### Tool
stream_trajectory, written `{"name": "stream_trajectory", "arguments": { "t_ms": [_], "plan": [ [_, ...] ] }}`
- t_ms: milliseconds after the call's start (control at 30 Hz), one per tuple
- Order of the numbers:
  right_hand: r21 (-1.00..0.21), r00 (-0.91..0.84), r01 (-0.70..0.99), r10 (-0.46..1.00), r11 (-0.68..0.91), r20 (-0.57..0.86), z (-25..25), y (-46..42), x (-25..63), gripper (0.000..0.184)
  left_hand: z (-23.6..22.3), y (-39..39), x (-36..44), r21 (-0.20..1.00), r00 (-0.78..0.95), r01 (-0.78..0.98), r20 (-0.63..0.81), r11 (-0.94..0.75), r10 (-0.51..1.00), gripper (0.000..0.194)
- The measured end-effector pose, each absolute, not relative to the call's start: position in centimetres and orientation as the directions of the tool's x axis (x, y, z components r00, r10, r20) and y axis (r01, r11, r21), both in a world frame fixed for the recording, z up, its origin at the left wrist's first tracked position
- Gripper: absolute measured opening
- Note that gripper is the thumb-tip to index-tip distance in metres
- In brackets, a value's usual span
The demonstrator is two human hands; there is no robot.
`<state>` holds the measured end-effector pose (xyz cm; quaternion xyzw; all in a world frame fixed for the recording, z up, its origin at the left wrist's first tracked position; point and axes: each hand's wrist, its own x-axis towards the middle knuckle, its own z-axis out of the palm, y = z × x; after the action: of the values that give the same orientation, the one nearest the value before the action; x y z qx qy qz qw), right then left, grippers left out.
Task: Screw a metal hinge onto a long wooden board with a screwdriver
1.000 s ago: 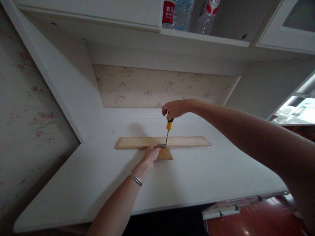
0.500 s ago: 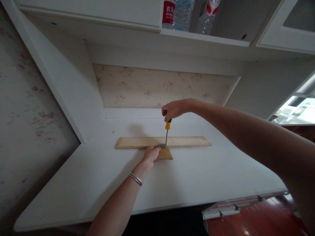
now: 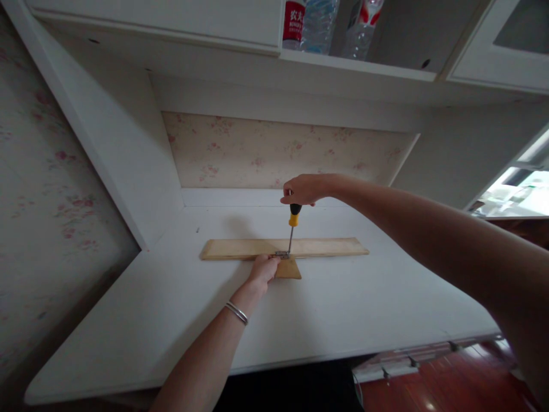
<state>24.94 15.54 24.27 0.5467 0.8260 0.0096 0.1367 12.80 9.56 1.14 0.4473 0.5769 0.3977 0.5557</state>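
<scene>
A long pale wooden board (image 3: 326,247) lies across the white desk (image 3: 343,309). A small wooden piece (image 3: 289,269) sits against its near edge, joined by a small metal bracket (image 3: 281,254). My right hand (image 3: 302,190) is closed over the top of a screwdriver (image 3: 293,226) with a yellow and black handle, held upright with its tip at the bracket. My left hand (image 3: 262,269), a silver bangle on its wrist, presses on the small wooden piece beside the bracket; its fingers are curled and partly hidden.
White shelf walls enclose the desk at left and back, with floral wallpaper (image 3: 274,151) behind. Several water bottles (image 3: 319,23) stand on the shelf above. A red wooden floor (image 3: 450,389) shows past the desk's front right edge.
My right hand has shifted slightly on the screwdriver handle, turning around it. The board, the small piece and my left hand stay where they were.
</scene>
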Motion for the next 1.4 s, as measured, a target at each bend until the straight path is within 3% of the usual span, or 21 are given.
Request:
{"name": "stream_trajectory", "arguments": {
  "t_ms": [67, 167, 367, 533, 700, 800, 1067, 1200, 1400],
  "plan": [
    [0.157, -0.378, 0.898, 0.902, 0.412, -0.207, 24.3, 15.47, 24.86, 0.03, 1.21, 9.54, 12.82, 0.953, 0.015, 0.091, -0.291, 0.289, 0.957, 0.03],
    [0.142, -0.413, 0.884, 0.886, 0.445, -0.21, 24.3, 15.43, 24.78, 0.037, 1.41, 9.45, 12.86, 0.949, 0.016, 0.112, -0.299, 0.295, 0.954, 0.032],
    [0.233, -0.377, 0.879, 0.906, 0.415, -0.191, 24.15, 15.54, 24.68, 0.037, 1.58, 9.37, 12.83, 0.946, 0.016, 0.127, -0.301, 0.297, 0.953, 0.034],
    [0.165, -0.423, 0.874, 0.882, 0.458, -0.207, 24.29, 15.53, 24.63, 0.034, 1.34, 9.42, 12.84, 0.948, 0.015, 0.122, -0.297, 0.293, 0.955, 0.031],
    [0.257, -0.434, 0.85, 0.888, 0.459, -0.15, 23.99, 16.0, 24.75, 0.035, 1.21, 9.46, 12.87, 0.945, 0.01, 0.126, -0.304, 0.301, 0.953, 0.034],
    [0.217, -0.465, 0.846, 0.873, 0.487, -0.147, 23.82, 16.07, 24.83, 0.022, 1.3, 9.41, 12.84, 0.946, 0.022, 0.124, -0.303, 0.298, 0.953, 0.035],
    [0.228, -0.339, 0.888, 0.904, 0.399, -0.262, 24.62, 15.15, 24.45, 0.04, 1.46, 9.34, 12.77, 0.948, 0.021, 0.115, -0.3, 0.296, 0.954, 0.03],
    [0.215, -0.357, 0.884, 0.897, 0.415, -0.261, 24.33, 15.63, 24.95, 0.03, 1.58, 9.29, 12.8, 0.949, 0.016, 0.107, -0.3, 0.297, 0.954, 0.029],
    [0.211, -0.351, 0.887, 0.897, 0.411, -0.269, 24.58, 15.16, 24.65, 0.041, 1.36, 9.43, 12.8, 0.949, 0.017, 0.107, -0.301, 0.298, 0.953, 0.031]
  ]
}}
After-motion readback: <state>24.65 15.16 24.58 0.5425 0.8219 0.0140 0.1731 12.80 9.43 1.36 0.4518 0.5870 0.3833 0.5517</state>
